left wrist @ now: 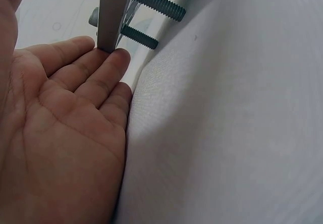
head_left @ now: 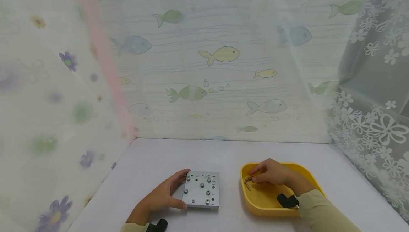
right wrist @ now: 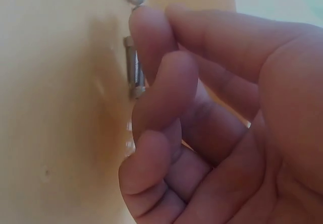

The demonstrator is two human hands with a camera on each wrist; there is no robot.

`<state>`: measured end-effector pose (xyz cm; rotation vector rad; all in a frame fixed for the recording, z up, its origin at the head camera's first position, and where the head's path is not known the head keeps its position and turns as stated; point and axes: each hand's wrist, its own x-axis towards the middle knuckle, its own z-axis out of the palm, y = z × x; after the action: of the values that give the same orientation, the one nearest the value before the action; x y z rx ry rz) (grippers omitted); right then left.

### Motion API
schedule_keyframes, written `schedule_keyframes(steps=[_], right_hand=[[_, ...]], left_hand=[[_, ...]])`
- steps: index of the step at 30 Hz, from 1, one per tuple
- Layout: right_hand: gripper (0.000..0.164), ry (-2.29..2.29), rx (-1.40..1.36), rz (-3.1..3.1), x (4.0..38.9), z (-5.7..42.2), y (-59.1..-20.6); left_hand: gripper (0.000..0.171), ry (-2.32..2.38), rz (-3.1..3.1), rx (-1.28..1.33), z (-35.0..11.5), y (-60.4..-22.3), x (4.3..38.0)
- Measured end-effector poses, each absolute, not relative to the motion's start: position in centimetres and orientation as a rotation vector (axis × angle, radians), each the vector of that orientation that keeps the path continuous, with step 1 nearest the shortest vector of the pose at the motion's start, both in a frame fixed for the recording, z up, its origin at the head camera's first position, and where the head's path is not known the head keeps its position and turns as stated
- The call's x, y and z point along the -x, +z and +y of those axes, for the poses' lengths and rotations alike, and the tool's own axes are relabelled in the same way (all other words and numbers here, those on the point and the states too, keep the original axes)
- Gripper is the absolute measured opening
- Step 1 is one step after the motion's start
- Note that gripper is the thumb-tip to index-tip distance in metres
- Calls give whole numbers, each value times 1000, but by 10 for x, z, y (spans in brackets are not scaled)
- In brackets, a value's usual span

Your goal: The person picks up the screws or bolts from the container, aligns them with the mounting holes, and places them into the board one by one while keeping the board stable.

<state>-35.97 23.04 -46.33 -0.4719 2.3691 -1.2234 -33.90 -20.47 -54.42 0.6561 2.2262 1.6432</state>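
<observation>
A square silver metal plate (head_left: 202,190) with holes and several socket-head screws (head_left: 202,185) sits on the table left of centre. My left hand (head_left: 166,194) holds its left side, fingers at the far corner and thumb at the near corner. In the left wrist view, threaded shanks (left wrist: 159,4) jut out from the plate's underside, and the fingertips touch its edge. Inside the yellow tray (head_left: 255,209), my right hand (head_left: 271,173) has thumb and index finger pinched together at a screw (head_left: 248,180). Another screw (head_left: 247,186) lies beside it on the tray floor.
The white table (head_left: 179,154) ends at a hanging fish-print curtain (head_left: 191,118) at the back. Flower-patterned sheets hang along the left and right sides. The tray's raised rim surrounds my right hand. Each wrist wears a black camera (head_left: 287,201).
</observation>
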Motion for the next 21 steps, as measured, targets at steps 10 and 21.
schedule_keyframes(steps=[10,21], right_hand=[[22,-1140,476,2453,360,229,-468],[12,-1025,434,2552,360,226,-473]], left_hand=[[119,1650,2220,-668,-205,-544,339],[119,1638,2221,-668,-205,-545,340]])
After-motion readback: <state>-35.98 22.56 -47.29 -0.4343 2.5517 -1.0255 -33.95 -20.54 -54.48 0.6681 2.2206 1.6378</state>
